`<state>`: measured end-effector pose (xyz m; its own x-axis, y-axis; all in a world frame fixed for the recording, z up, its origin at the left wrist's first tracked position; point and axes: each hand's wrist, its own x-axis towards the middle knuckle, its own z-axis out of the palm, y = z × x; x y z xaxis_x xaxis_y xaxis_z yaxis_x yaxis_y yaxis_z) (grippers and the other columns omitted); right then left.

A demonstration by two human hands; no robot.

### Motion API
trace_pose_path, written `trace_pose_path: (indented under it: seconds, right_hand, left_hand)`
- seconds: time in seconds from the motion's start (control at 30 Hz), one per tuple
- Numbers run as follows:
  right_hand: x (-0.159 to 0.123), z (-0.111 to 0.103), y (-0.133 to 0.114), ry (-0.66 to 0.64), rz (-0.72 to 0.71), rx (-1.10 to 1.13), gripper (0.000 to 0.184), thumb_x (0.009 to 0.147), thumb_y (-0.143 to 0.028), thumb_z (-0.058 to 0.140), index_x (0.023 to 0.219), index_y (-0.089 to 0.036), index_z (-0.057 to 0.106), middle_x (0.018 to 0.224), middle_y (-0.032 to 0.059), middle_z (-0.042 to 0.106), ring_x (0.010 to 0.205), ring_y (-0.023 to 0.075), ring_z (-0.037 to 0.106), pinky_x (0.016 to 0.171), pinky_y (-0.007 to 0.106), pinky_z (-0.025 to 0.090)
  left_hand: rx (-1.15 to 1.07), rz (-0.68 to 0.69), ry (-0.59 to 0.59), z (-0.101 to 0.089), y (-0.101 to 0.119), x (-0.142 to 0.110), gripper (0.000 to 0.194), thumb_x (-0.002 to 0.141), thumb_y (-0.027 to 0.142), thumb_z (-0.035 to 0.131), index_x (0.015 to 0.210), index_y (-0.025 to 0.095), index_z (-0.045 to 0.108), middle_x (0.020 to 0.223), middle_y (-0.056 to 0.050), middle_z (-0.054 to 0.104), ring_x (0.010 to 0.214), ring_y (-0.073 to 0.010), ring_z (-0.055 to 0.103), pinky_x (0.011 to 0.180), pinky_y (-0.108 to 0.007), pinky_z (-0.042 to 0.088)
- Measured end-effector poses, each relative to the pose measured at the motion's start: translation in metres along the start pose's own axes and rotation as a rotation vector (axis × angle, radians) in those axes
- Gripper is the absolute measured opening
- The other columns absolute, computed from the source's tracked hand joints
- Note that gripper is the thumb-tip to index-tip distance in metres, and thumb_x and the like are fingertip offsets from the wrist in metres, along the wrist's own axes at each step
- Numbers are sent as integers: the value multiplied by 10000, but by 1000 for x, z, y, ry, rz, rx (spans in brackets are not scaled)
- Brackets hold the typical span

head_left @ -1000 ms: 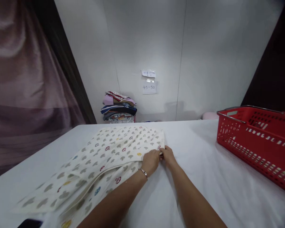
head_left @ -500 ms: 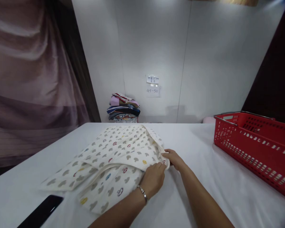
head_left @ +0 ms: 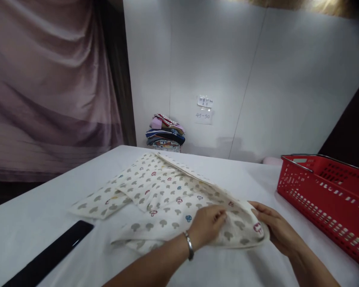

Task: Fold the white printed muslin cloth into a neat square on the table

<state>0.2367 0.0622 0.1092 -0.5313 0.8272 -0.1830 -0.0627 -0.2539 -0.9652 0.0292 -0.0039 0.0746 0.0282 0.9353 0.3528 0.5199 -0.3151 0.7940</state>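
A cream cloth (head_left: 155,191) printed with grey and coloured mouse-head shapes lies partly folded on the white table (head_left: 48,207). My left hand (head_left: 208,225), a silver bracelet on its wrist, pinches a fold of the cloth near its front right corner. My right hand (head_left: 277,227) grips the same corner from the right side, with its fingers curled under the cloth's edge. The two hands are close together at the near edge of the cloth.
A red plastic basket (head_left: 326,199) with metal handles stands at the right of the table. A black flat object (head_left: 48,255) lies at the front left. A stack of folded clothes (head_left: 165,133) sits by the white wall, under paper labels (head_left: 204,109). A mauve curtain (head_left: 48,79) hangs at the left.
Both hands have pulled the cloth's corner toward me and to the right, dragging the cloth nearer. The view has shifted left, so the basket and wall appear further right.
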Motion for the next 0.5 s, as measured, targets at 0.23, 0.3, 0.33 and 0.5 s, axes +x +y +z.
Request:
trace_pose_path:
  seconds: [0.23,0.3,0.33,0.5]
  right_hand:
    - [-45,-12,0,124,65,-59,470,626,-412,664,1064,-247,617,936,115,659,668,226,621,565,323,470]
    - [-51,-13,4,131,91,-65,463,616,-423,668,1042,-248,628,938,123,657,680,238,622,568,333,474]
    - [-54,-13,7,139,100,-70,457,612,-428,670,1031,-249,633,939,123,656,686,241,621,570,335,476]
    - [-66,-8,12,184,121,-100,441,581,-452,691,969,-249,642,938,97,656,705,239,611,567,313,476]
  left_hand:
    - [-887,-647,412,-61,-67,24,210,826,309,488,950,142,521,1015,-111,588,765,-149,622,723,-294,515]
    - [-1049,-702,466,-69,-77,23,184,826,282,499,938,138,520,996,-119,589,798,-156,618,771,-297,511]
    - [-1097,-734,482,-70,-81,22,171,828,270,497,933,138,521,985,-121,589,811,-159,616,783,-298,509]
    - [-1218,-804,497,-63,-94,26,125,843,229,473,907,141,534,918,-104,592,804,-144,605,777,-272,503]
